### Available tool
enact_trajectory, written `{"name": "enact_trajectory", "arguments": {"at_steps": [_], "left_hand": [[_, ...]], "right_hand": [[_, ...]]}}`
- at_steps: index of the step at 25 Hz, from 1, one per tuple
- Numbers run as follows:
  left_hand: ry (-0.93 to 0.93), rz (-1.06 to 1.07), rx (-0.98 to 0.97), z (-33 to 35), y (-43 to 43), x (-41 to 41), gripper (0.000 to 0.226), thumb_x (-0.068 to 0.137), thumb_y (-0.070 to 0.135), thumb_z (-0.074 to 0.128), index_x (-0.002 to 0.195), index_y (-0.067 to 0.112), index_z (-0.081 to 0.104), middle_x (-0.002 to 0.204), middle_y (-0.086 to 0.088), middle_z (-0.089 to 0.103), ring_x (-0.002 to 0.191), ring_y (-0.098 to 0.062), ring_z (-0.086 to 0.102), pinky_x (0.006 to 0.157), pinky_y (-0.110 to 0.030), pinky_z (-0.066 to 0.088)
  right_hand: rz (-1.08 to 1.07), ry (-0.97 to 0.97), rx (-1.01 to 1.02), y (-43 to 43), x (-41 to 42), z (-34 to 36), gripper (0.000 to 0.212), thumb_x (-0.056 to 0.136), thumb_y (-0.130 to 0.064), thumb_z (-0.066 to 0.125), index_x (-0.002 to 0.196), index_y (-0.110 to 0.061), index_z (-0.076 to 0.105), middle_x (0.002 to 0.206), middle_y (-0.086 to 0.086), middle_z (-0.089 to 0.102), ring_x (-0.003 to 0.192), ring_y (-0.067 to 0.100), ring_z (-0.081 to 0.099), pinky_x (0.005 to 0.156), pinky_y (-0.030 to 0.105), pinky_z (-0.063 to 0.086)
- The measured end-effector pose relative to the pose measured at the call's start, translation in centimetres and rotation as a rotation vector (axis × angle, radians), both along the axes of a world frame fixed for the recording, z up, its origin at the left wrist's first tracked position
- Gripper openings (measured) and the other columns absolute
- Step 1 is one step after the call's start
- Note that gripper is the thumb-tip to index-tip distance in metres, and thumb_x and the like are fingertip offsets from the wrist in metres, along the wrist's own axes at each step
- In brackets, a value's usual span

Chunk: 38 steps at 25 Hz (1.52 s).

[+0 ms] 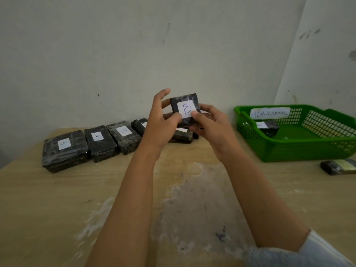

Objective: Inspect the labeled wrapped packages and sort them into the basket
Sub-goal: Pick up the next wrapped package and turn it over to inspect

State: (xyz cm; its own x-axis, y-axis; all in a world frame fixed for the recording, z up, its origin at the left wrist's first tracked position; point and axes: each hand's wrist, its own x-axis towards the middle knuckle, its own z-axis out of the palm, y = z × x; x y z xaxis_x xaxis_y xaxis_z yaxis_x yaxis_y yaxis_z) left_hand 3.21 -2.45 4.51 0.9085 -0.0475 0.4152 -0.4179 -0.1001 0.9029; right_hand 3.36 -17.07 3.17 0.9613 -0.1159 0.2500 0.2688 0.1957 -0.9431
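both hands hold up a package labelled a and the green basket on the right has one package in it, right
Not quite: in the head view the label on the held package reads B, not A. The left hand and right hand both hold it, and the green basket on the right has one package inside.

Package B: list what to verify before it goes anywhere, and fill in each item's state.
1. Hold: left grip and right grip both pinch package B above the table: ok.
2. Label legible: B faces the camera, right thumb on one corner: ok.
3. Wrap undamaged: too blurred, cannot tell.
4. Basket room: one package inside, bare floor beside it: ok.
5. Way to basket: nothing stands between: ok.
6. Belongs under the ABNORMAL sign: cannot tell.
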Motion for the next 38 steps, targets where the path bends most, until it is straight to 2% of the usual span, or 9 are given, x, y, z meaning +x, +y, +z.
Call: {"name": "enact_trajectory", "arguments": {"at_steps": [3,8,13,17,20,26,29,33,38], "left_hand": [[-0.025,-0.032,-0.008,0.3,-0.3,-0.2,0.047,0.095,0.019,0.069,0.137,0.034,0.052,0.115,0.006,0.070,0.100,-0.010,0.072,0.088,-0.032,0.059],[0.002,-0.026,-0.095,0.6,-0.1,-0.3,0.057,0.092,0.010,0.073,0.140,0.036,0.055,0.105,-0.005,0.076,0.093,-0.017,0.076,0.086,-0.038,0.062],[-0.012,-0.085,-0.117,1.2,-0.5,-1.1,0.058,0.093,0.007,0.071,0.142,0.033,0.055,0.106,-0.006,0.077,0.093,-0.018,0.076,0.081,-0.030,0.062],[0.028,-0.131,-0.175,1.5,-0.6,-1.2,0.051,0.099,0.017,0.065,0.146,0.030,0.051,0.107,-0.004,0.078,0.101,-0.015,0.075,0.080,-0.027,0.062],[0.009,-0.098,-0.158,1.5,-0.7,-1.2,0.041,0.098,0.014,0.066,0.138,0.019,0.060,0.108,-0.002,0.078,0.095,-0.013,0.076,0.075,-0.024,0.060],[-0.002,-0.122,-0.099,1.7,-0.4,-1.6,0.034,0.098,0.017,0.066,0.132,0.022,0.064,0.108,0.000,0.078,0.098,-0.012,0.075,0.078,-0.027,0.062],[0.016,-0.114,-0.108,1.7,-0.4,-1.8,0.022,0.098,0.026,0.065,0.120,0.024,0.067,0.103,-0.001,0.077,0.096,-0.008,0.075,0.073,-0.024,0.061],[0.004,-0.081,-0.072,1.6,-0.3,-1.6,0.015,0.098,0.022,0.066,0.112,0.027,0.067,0.101,-0.001,0.077,0.092,-0.006,0.075,0.073,-0.027,0.062],[0.053,-0.095,-0.073,1.6,-0.3,-1.5,0.015,0.097,0.026,0.067,0.112,0.023,0.069,0.090,0.002,0.078,0.088,-0.006,0.075,0.074,-0.030,0.064]], "right_hand": [[-0.003,-0.029,-0.009,-0.6,-0.6,0.5,0.029,0.098,-0.010,0.065,0.127,-0.010,0.061,0.107,0.011,0.077,0.094,0.020,0.076,0.084,0.030,0.061],[0.075,-0.058,-0.038,-1.4,-1.6,1.6,0.033,0.096,-0.012,0.067,0.129,-0.011,0.062,0.109,0.010,0.077,0.099,0.022,0.076,0.088,0.033,0.061],[0.051,-0.114,-0.133,-1.4,-2.2,2.1,0.033,0.089,-0.014,0.076,0.121,-0.013,0.068,0.105,0.007,0.078,0.098,0.019,0.076,0.083,0.028,0.061],[0.033,-0.121,-0.133,-1.7,-2.6,2.5,0.032,0.088,-0.010,0.076,0.119,-0.013,0.068,0.104,0.007,0.078,0.096,0.018,0.076,0.078,0.022,0.060],[0.065,-0.109,-0.140,-1.8,-2.9,3.0,0.032,0.088,-0.011,0.077,0.118,-0.013,0.068,0.102,0.008,0.078,0.094,0.016,0.076,0.077,0.022,0.060],[0.047,-0.100,-0.126,-1.6,-3.3,3.2,0.017,0.094,-0.018,0.070,0.110,-0.016,0.069,0.094,0.005,0.078,0.088,0.009,0.076,0.071,0.019,0.058],[0.051,-0.100,-0.175,-1.6,-3.4,3.1,0.015,0.093,-0.017,0.071,0.108,-0.019,0.069,0.094,0.005,0.078,0.090,0.010,0.076,0.073,0.022,0.060],[0.038,-0.058,-0.209,-1.5,-3.2,3.1,0.011,0.095,-0.030,0.069,0.103,-0.022,0.072,0.094,0.002,0.079,0.093,0.014,0.076,0.081,0.032,0.063],[-0.021,-0.038,-0.195,-1.3,-3.0,3.0,0.016,0.099,-0.036,0.063,0.097,-0.024,0.073,0.091,0.003,0.079,0.088,0.014,0.077,0.073,0.029,0.063]]}}
